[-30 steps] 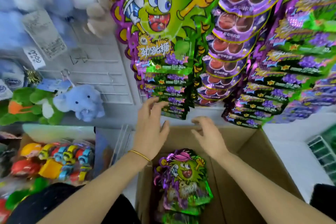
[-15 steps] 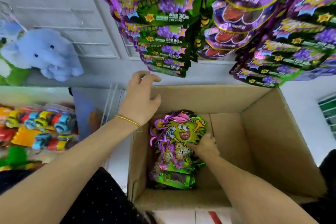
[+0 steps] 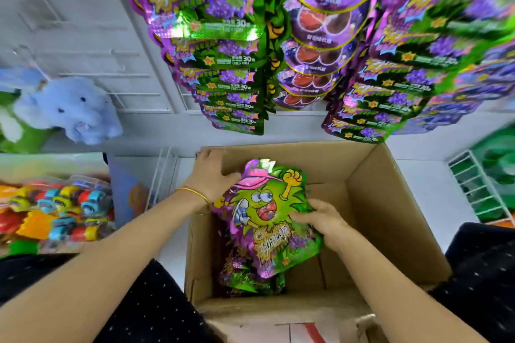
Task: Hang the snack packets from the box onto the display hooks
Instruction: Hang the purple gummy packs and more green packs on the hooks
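Head view: one snack packet (image 3: 262,209) sits inside the cardboard box (image 3: 390,203), face up, above the remaining packets (image 3: 248,273) on the box floor. The right hand (image 3: 320,220) grasps this packet at its right edge, fingers curled over the front. The left hand (image 3: 213,178), wearing a gold bracelet (image 3: 195,192), lies with fingers extended on the box's far-left rim, grasping nothing, thumb beside the packet's pink cap.

Markings: the packet carries a green cartoon figure and yellow Chinese characters, too blurred to read. The hanging packets show "30" on a green strip.

Count: one box, one packet in hand. The number left in the box cannot be told. Above the box hang three columns: a left green column (image 3: 228,50), a middle purple column (image 3: 320,22) and a right green column (image 3: 404,78).
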A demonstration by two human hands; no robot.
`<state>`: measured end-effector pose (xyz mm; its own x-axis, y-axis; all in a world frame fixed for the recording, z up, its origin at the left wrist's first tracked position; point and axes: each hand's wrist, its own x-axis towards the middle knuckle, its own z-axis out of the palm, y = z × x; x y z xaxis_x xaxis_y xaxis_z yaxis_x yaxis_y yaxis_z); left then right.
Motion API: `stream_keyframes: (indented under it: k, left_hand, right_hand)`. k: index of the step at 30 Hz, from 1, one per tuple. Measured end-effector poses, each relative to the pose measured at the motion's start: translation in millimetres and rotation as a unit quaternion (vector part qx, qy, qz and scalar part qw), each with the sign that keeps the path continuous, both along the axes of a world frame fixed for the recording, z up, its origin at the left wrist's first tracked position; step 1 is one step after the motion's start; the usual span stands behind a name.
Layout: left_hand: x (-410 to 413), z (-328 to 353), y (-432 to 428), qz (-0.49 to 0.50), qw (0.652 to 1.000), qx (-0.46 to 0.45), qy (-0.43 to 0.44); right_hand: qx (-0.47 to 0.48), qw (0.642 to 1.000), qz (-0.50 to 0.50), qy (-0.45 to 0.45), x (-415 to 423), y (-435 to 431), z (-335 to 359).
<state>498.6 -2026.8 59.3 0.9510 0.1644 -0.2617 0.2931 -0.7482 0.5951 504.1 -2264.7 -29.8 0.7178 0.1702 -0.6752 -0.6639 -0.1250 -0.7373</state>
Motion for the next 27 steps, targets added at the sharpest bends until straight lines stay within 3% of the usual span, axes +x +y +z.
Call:
stream_keyframes:
  k: [5, 9, 12, 15, 21, 24, 27]
  left_hand:
    - [-6.8, 31.2, 5.5, 0.025, 0.997, -0.074, -0.011]
    - [-15.3, 79.2, 14.6, 0.021, 0.988, -0.129, -0.083]
    - [-20.9, 120.5, 22.1, -0.019, 0.984, -0.119, -0.128]
    - [-22.7, 160.7, 27.8, -0.063, 0.982, -0.056, -0.17]
    - [-5.6, 246.2, 42.4, -0.057, 0.97, -0.078, -0.222]
    - [29.4, 308.1, 55.1, 0.008, 0.925, -0.074, -0.373]
    - [69.3, 365.9, 53.7, 0.063, 0.876, -0.109, -0.466]
  right_hand:
    - [0.083, 0.991, 0.045, -0.094, 4.4, -9.1, 45.4]
    - [0.014, 0.976, 0.091, -0.197, 15.3, -1.2, 100.1]
    - [-0.047, 0.92, 0.07, -0.383, 28.1, 14.3, 169.8]
    - [-0.095, 0.825, 0.17, -0.53, 39.1, 41.8, 235.3]
    - [-0.124, 0.763, 0.208, -0.599, 61.1, 82.5, 326.2]
    - [-0.139, 0.722, 0.2, -0.648, 72.4, 91.9, 369.1]
    - [-0.18, 0.676, 0.18, -0.691, 84.5, 102.6, 411.5]
